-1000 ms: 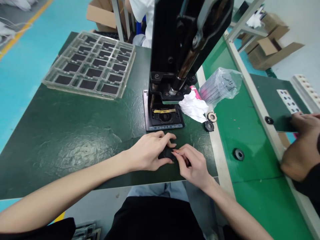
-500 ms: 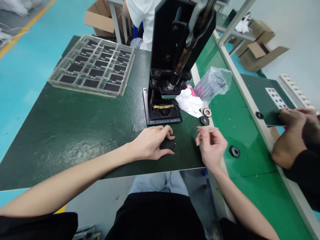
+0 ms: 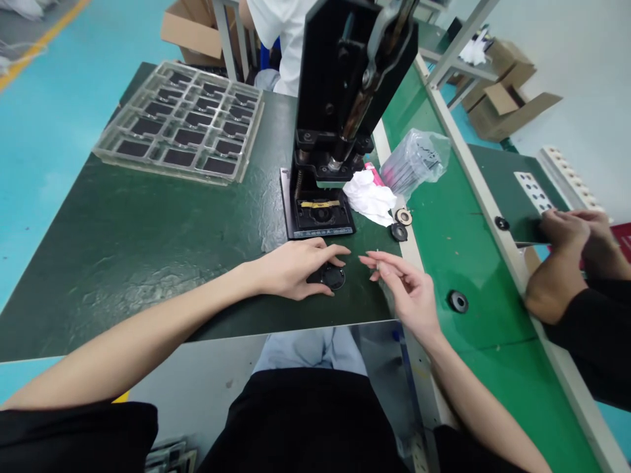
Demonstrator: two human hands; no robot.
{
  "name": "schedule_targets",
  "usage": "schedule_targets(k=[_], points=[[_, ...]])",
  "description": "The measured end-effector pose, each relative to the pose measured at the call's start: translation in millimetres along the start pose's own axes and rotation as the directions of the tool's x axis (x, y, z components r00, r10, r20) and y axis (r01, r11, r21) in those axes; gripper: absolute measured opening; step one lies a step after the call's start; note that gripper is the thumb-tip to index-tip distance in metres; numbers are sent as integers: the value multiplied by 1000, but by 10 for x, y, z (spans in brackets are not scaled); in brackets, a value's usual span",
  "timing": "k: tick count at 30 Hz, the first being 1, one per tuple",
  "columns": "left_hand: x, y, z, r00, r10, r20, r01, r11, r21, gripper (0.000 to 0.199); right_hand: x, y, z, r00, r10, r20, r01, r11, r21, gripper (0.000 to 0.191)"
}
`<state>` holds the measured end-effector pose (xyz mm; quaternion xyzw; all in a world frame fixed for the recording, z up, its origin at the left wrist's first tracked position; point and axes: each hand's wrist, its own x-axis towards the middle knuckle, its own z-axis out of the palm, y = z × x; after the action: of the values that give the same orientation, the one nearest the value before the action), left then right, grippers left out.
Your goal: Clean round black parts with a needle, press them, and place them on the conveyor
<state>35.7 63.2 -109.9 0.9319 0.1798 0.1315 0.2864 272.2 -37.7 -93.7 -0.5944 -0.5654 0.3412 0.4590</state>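
On the dark green table, my left hand (image 3: 290,268) curves its fingers and thumb around a round black part (image 3: 333,276), which lies flat near the table's front edge. To its right, my right hand (image 3: 407,289) is raised with thumb and fingers pinched on a thin, light object (image 3: 378,259), too small to identify. Its fingertips point toward the left hand, with a gap between them. A black press (image 3: 323,141) stands just beyond both hands, with a yellow strip (image 3: 319,205) across its base.
A clear tray (image 3: 236,177) with dark pieces sits at the back left. Right of the press are white cloth (image 3: 369,197), a plastic bag (image 3: 414,164) and two rings (image 3: 399,232). Another ring (image 3: 458,301) lies on the green surface. A person's hands (image 3: 574,233) work at far right.
My right hand has moved left, closer to the round part. My left index finger has stretched out, and more of the black part shows. The whole view has shifted slightly.
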Motion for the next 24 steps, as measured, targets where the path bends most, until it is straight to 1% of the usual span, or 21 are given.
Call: schedule_targets(k=[3,6,8,10,12,15,18,21,24], points=[[0,66,129,995,-18,-98,26,996,81,66,34,17,58,999,10,-45,-8,999,40,27],[-4,158,299,971,-58,-231,98,982,165,60,45,42,103,996,0,-88,3,999,36,21],[-8,199,372,957,-75,-280,129,975,179,54,48,73,140,994,-15,-112,21,998,52,25],[-10,217,400,951,-94,-294,143,978,151,53,51,108,182,996,-2,-90,10,996,91,28],[-9,220,397,947,-121,-297,156,983,96,58,52,140,219,999,28,-41,-23,993,114,30],[-6,217,383,943,-143,-299,163,986,43,63,45,174,248,998,56,35,-58,996,60,31],[-7,218,385,943,-142,-301,159,987,32,63,29,193,247,990,86,108,-86,996,-13,29],[-9,220,394,941,-139,-309,155,987,28,63,16,205,240,988,98,123,-95,995,-31,27],[-10,226,395,941,-131,-311,148,988,35,62,12,213,237,987,82,136,-77,996,-43,24]])
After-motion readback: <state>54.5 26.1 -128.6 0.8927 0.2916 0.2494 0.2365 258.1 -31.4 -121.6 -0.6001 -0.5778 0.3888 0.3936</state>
